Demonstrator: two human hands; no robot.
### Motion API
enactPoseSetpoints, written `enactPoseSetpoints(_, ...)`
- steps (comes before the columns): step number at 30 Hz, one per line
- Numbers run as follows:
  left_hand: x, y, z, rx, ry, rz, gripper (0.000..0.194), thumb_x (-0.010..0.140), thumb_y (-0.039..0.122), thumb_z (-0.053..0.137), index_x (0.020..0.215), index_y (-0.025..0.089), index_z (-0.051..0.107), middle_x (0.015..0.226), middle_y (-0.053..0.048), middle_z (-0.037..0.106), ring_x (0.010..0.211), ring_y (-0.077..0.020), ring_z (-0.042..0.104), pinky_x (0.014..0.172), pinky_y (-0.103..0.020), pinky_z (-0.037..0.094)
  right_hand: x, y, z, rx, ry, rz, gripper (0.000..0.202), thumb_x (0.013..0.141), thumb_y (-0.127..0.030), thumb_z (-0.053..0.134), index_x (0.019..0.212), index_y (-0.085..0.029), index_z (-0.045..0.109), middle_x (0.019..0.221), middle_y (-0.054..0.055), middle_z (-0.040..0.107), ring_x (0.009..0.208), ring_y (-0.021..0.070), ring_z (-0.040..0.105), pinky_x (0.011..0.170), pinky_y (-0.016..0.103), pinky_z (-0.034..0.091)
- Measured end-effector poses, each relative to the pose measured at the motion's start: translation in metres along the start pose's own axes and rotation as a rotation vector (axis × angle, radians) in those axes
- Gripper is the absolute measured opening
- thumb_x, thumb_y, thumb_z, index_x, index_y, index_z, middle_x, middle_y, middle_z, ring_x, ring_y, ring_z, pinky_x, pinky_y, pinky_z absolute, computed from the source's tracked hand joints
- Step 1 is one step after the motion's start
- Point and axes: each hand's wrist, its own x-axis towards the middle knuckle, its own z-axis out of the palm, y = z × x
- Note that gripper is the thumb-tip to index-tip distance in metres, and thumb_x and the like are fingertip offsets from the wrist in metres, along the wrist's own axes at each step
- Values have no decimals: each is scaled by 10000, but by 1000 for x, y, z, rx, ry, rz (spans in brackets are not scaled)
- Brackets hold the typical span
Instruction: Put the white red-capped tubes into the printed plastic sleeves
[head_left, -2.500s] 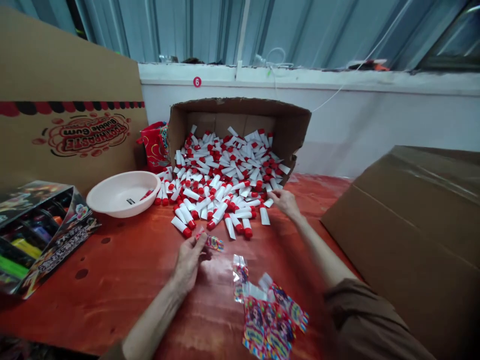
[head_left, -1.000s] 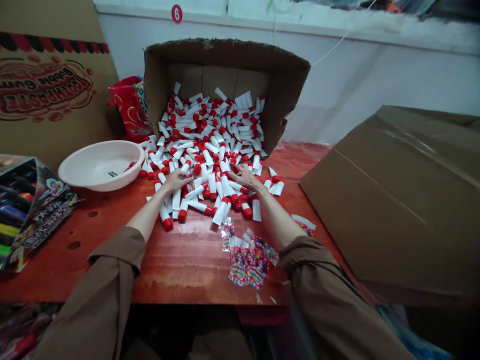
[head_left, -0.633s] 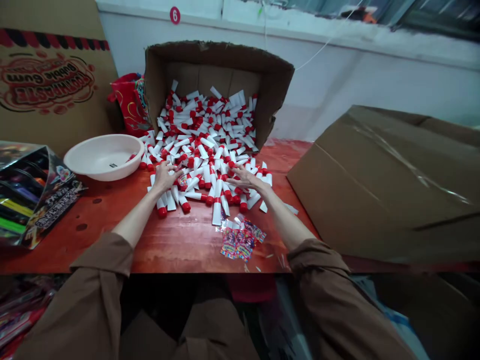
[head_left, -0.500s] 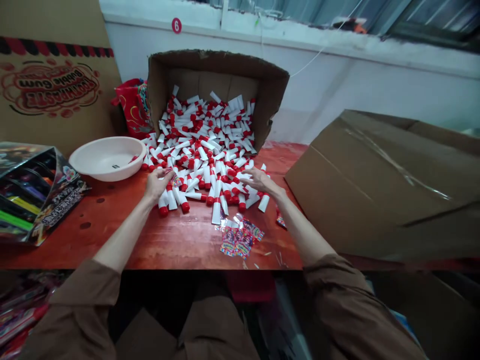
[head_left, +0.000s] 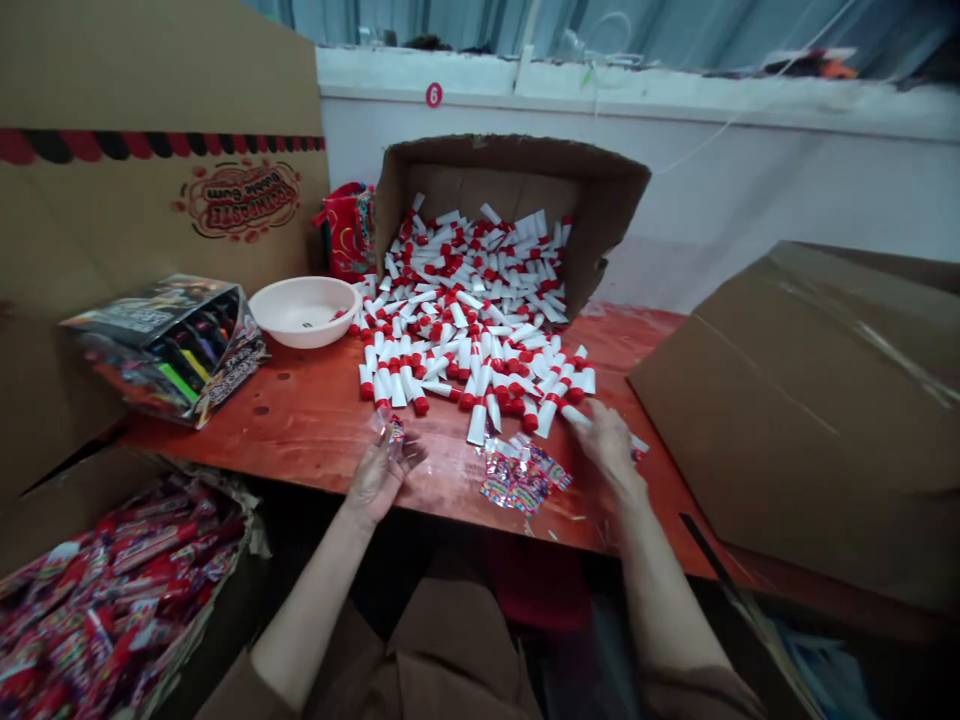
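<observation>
My left hand [head_left: 381, 478] is palm up over the table's front edge, pinching a small clear, printed plastic wrapper [head_left: 395, 430] between thumb and fingers. My right hand [head_left: 609, 442], a little blurred, is at the right front of the pile, its fingers closed on a white tube [head_left: 576, 416]. The tube's far end is hidden by the hand. Many white tubes with red caps [head_left: 480, 345] spill from a tipped cardboard box [head_left: 517, 180] onto the red table. Several flat printed wrappers [head_left: 521, 475] lie between my hands.
A white bowl [head_left: 304, 325] and a display box of colourful packets [head_left: 187, 345] stand on the left. A large carton [head_left: 810, 400] takes up the table's right side. Below left, an open box holds many red wrapped packets [head_left: 127, 580]. A red bag [head_left: 349, 235] stands behind the bowl.
My left hand has drawn back from the pile toward the front edge with the wrapper. My right hand has moved off the pile toward me, now with a tube. The view has swung left.
</observation>
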Motion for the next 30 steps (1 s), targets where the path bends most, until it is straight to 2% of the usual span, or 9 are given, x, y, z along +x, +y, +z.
enactPoseSetpoints(3, -9, -5, 0, -37, -16, 20, 338, 636, 301, 889, 845, 152, 669, 879, -74, 745, 785, -204, 703, 834, -407, 567, -32, -19, -20, 357, 149, 73, 435, 858, -455, 558, 1088, -114, 702, 939, 146, 673, 836, 276, 616, 783, 413, 467)
enactPoseSetpoints(4, -12, -5, 1, -23, -12, 29, 349, 638, 320, 887, 849, 147, 670, 879, -76, 743, 770, -200, 701, 824, -402, 569, -48, -30, -29, 512, 163, 68, 424, 846, -466, 592, 1087, -135, 702, 923, 121, 679, 822, 260, 627, 783, 406, 481)
enactPoseSetpoints(7, -16, -4, 5, 68, 42, 75, 364, 680, 382, 856, 865, 132, 665, 834, -68, 730, 688, -178, 687, 768, -389, 579, -104, -78, -53, 962, 13, -25, 375, 866, -443, 634, 1139, -189, 667, 939, 74, 686, 791, 208, 651, 733, 354, 524)
enactPoseSetpoints(10, -18, -3, 9, 133, 97, 137, 367, 701, 408, 835, 850, 124, 657, 757, -41, 701, 633, -151, 663, 728, -369, 584, -148, -124, -72, 1045, -120, -201, 256, 874, -358, 672, 1095, -230, 687, 977, 54, 668, 815, 184, 640, 691, 302, 525)
enactPoseSetpoints(12, -18, -3, 10, 142, 115, 170, 366, 691, 405, 842, 838, 125, 657, 735, -23, 682, 628, -132, 651, 709, -333, 582, -164, -145, -79, 1022, -147, -317, 197, 890, -308, 664, 1071, -239, 697, 941, 46, 664, 803, 175, 628, 681, 290, 518)
enactPoseSetpoints(15, -20, -6, 10, 149, 143, 205, 377, 667, 403, 855, 842, 126, 668, 748, -20, 676, 651, -121, 649, 673, -271, 562, -170, -162, -80, 986, -111, -436, 178, 900, -258, 654, 1073, -237, 689, 944, 49, 665, 839, 181, 626, 710, 297, 519)
enactPoseSetpoints(20, -22, -7, 9, 162, 159, 204, 380, 681, 414, 843, 874, 131, 679, 791, -30, 689, 689, -128, 656, 667, -259, 543, -166, -166, -67, 911, -33, -533, 216, 897, -206, 653, 1110, -232, 673, 945, 52, 668, 863, 188, 629, 737, 310, 527)
enactPoseSetpoints(24, -23, -5, 11, 113, 138, 157, 361, 685, 396, 843, 879, 150, 663, 799, -6, 685, 700, -122, 641, 678, -270, 543, -167, -166, -58, 859, 18, -509, 217, 904, -224, 636, 1116, -250, 674, 947, 59, 678, 849, 202, 637, 721, 330, 544)
enactPoseSetpoints(30, -24, -8, 20, 82, 75, 110, 365, 632, 336, 887, 857, 155, 663, 828, -13, 694, 782, -152, 669, 762, -295, 528, -172, -171, -44, 827, 92, -402, 172, 887, -273, 649, 1055, -276, 690, 954, 68, 707, 899, 249, 651, 848, 440, 549)
